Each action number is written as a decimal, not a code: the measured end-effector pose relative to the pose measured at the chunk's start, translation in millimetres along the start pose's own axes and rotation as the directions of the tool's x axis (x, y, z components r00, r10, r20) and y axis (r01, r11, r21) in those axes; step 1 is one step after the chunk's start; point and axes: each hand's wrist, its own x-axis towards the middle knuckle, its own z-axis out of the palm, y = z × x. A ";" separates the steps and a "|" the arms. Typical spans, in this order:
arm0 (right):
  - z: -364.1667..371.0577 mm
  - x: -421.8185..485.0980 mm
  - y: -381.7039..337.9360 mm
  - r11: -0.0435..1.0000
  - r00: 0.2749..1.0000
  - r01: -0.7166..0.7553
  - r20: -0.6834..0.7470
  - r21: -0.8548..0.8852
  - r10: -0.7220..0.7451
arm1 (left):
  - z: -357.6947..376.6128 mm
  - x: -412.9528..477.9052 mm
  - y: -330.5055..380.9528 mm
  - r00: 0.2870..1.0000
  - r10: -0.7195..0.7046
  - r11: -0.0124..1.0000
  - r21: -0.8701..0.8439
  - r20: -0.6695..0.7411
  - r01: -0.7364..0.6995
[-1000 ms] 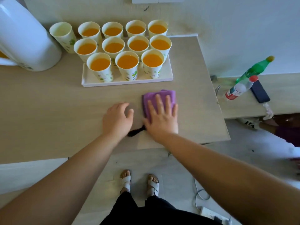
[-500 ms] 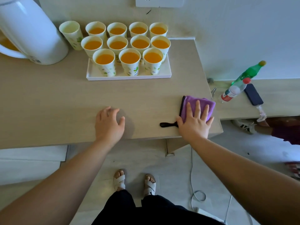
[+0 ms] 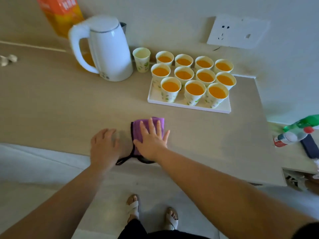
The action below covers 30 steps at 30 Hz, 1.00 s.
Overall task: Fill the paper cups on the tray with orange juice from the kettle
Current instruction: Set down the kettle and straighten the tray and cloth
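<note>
While right grip (image 3: 151,142) lies flat, fingers apart, on the purple cloth (image 3: 138,127) | left grip (image 3: 103,145) rests loose just beside | filled cups (image 3: 183,75) beyond both

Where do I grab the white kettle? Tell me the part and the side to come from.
Best grip the kettle by its looped handle, coming from the left. It stands upright with the handle projecting left, away from the paper cups, and the open loop allows a full wrap.
</note>
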 end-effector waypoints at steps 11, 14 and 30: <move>25.9 21.8 -38.7 0.971 0.999 0.034 0.012 -0.236 -0.032 | -13.0 43.6 17.0 0.912 0.378 0.918 -0.187 0.156 -0.349; 18.8 64.7 -70.2 0.918 0.980 0.200 0.085 -0.344 -0.182 | -16.9 69.5 -26.0 0.949 0.262 0.957 -0.173 0.178 -0.232; 8.4 105.0 -98.6 0.919 0.982 0.151 -0.051 -0.365 -0.182 | -32.6 129.5 -74.3 0.961 0.162 0.973 0.124 0.225 -0.193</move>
